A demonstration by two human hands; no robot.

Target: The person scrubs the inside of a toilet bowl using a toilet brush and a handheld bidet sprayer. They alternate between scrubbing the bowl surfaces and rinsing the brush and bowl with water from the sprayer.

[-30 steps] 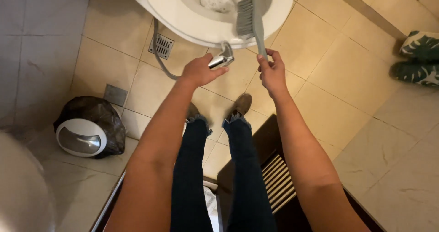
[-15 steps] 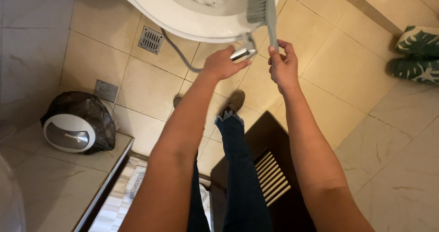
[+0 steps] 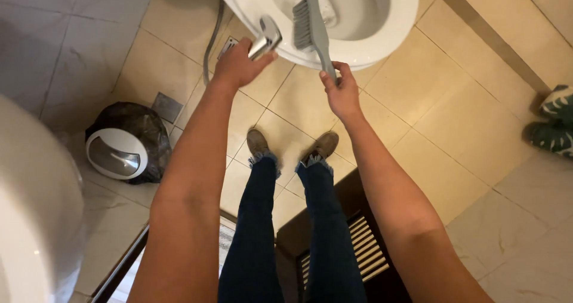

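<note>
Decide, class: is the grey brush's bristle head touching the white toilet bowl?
Cannot tell. In the head view the brush, held by the right hand, overlaps the toilet bowl from above, so any gap beneath the bristles is hidden.

The toilet bowl [image 3: 382, 46] lies open at the top of the view, with room inside it above the water. Its front rim is partly crossed by the grey brush [image 3: 313, 28], held in the right hand [image 3: 341, 91], and by the metal sprayer [image 3: 265, 38] in the left hand [image 3: 237, 67]; only a narrow gap separates the two tools. A hose [image 3: 212, 43] runs down the left side of the bowl, narrowing that way in. The tiled floor [image 3: 441, 106] right of the bowl is bare as far as the slippers [image 3: 552, 121]. On the left, a bin [image 3: 122, 145] lined with a black bag stands near the wall.
</note>
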